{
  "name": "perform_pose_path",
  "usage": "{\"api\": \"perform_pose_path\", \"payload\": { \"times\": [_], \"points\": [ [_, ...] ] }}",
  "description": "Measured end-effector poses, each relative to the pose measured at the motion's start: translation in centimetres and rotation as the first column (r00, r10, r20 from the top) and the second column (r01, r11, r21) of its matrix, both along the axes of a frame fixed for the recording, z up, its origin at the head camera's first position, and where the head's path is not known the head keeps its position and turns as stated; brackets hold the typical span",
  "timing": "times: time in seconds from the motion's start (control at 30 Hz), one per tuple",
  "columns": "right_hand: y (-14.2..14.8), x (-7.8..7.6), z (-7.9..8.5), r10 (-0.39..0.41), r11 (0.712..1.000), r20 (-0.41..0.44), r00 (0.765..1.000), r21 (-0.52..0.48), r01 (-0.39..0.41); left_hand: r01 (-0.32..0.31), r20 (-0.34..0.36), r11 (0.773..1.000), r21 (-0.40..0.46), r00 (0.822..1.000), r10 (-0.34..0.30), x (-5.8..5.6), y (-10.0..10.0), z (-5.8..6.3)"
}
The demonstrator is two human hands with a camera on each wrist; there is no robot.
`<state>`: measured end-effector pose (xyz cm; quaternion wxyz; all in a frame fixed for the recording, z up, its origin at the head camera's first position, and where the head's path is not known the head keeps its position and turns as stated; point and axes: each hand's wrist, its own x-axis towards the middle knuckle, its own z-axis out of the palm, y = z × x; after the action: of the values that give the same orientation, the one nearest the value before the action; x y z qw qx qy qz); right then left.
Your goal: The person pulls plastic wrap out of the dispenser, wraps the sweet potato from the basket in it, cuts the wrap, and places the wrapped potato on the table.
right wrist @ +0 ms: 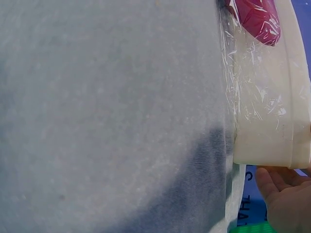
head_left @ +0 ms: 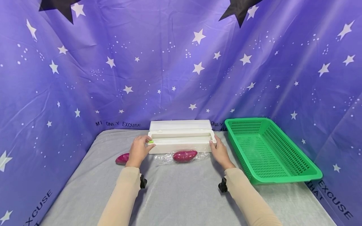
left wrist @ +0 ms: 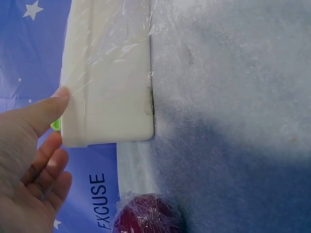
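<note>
A white cling film dispenser (head_left: pixel 181 147) stands at the back of the table, its lid (head_left: pixel 181 125) raised. My left hand (head_left: pixel 138 150) grips its left end, thumb on the front edge beside a small green slider cutter (head_left: pixel 151 141). At the other end, my right hand (head_left: pixel 220 153) holds the dispenser's right side. Clear film (head_left: pixel 164 158) hangs over the front onto the table. On that film lies a purple sweet potato (head_left: pixel 185 156). A second, film-wrapped sweet potato (left wrist: pixel 148 216) rests left of the dispenser, partly hidden by my left hand in the head view.
A green plastic basket (head_left: pixel 271 180) with perforated sides stands to the right, near my right forearm. Grey cloth (head_left: pixel 181 194) covers the table. A purple star-patterned curtain (head_left: pixel 169 62) closes off the back and sides.
</note>
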<state>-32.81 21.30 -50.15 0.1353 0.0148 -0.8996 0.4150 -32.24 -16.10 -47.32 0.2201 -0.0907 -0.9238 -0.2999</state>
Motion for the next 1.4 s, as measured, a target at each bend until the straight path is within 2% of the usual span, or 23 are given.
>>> {"api": "perform_pose_path", "payload": {
  "times": [0.23, 0.47, 0.6, 0.97, 1.23, 1.4],
  "points": [
    [0.0, -0.1, 0.2, 0.005, 1.000, 0.004, 1.000, 0.001, -0.005, 0.084, 0.006, 0.996, 0.031, 0.996, -0.085, -0.3, 0.0, 0.5],
    [-0.1, -0.1, 0.3, 0.009, 1.000, 0.005, 1.000, 0.006, -0.009, 0.144, -0.015, 0.990, 0.005, 0.990, -0.144, -0.8, 0.0, 0.7],
    [-0.1, -0.1, 0.3, 0.010, 1.000, 0.007, 1.000, 0.009, -0.010, 0.185, -0.003, 0.983, -0.012, 0.983, -0.185, -1.0, -0.2, 0.8],
    [0.0, 0.2, 0.4, 0.018, 1.000, 0.011, 1.000, -0.001, -0.018, 0.277, 0.088, 0.959, -0.063, 0.959, -0.271, -1.4, -0.4, 1.7],
    [0.2, 0.3, 0.2, 0.020, 1.000, 0.028, 0.999, 0.006, -0.020, 0.308, 0.136, 0.947, -0.088, 0.946, -0.295, -1.3, 0.2, 2.2],
    [0.2, 0.2, 0.3, 0.024, 1.000, 0.030, 0.999, 0.006, -0.024, 0.318, 0.189, 0.945, -0.079, 0.935, -0.299, -1.4, 0.5, 2.4]
  ]
}}
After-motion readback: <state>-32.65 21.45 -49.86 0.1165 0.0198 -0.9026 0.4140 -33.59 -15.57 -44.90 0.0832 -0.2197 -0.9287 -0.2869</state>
